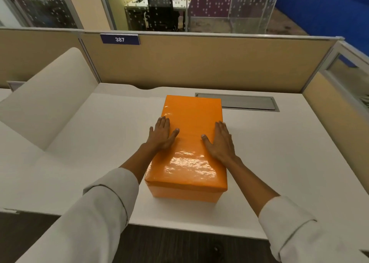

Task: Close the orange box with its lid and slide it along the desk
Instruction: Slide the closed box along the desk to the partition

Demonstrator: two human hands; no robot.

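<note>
At the far left, a white curved divider panel point(50, 97) rises from the desk point(89, 143) and slopes down toward the near edge. Behind it, a beige partition wall point(199, 63) runs across the back of the desk and carries a blue number plate point(119, 39) marked 387.

The left sleeve point(89, 222), pale and cuffed at the forearm, enters from the lower left. The left hand point(162, 135) lies flat, palm down, with fingers spread wide. It rests on the left edge of the lid point(189, 153), with the outer fingers hanging over the side and the thumb pointing inward across the top. It grips nothing.

The orange box point(185, 196) stands at the centre of the desk, long axis running away from the person. The lid is seated on it and covers the top completely; a seam between lid and box shows on the near face. The glossy lid surface reflects overhead light near the front.

The right hand point(220, 141) lies flat on the right edge of the lid, palm down, fingers extended and spread, thumb pointing inward. It holds nothing. The right sleeve point(295, 228) enters from the lower right.

A grey cable cover plate point(247, 103) is set flush in the desk just behind and to the right of the box's far corner.
</note>
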